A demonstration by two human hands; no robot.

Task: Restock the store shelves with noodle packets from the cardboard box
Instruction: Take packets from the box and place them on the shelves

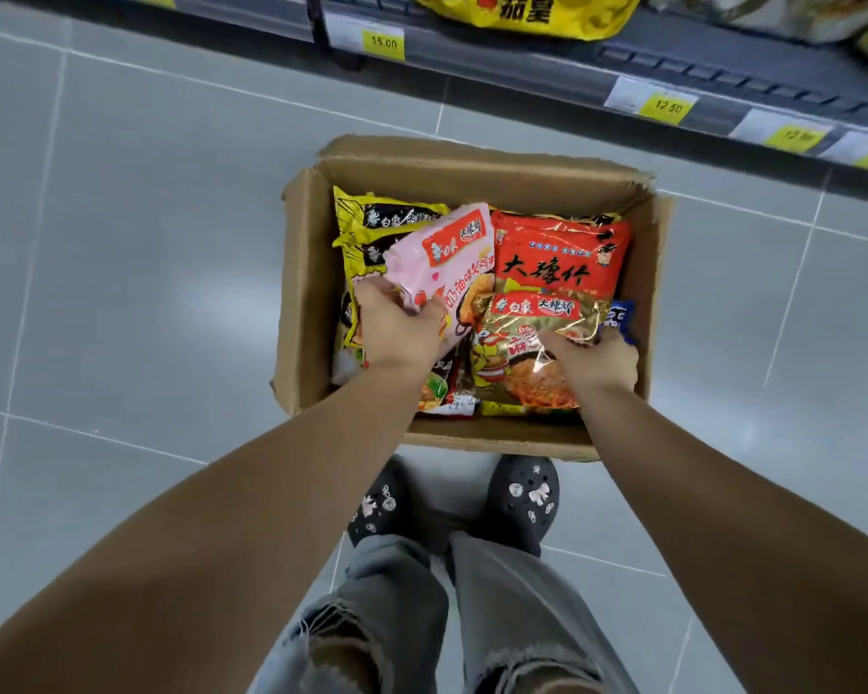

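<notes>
I am gripping pink packet (442,263) in left hand (397,333), pinching gold packet (532,343) in right hand (592,363). Both sitting in cardboard box (472,162), long axes pointing toward shelf (522,57) lying ahead beyond box; judging hands equally near.

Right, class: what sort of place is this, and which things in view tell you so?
Probably a shop aisle: a shelf with yellow price tags, and a cardboard box of noodle packets on the tiled floor.
</notes>
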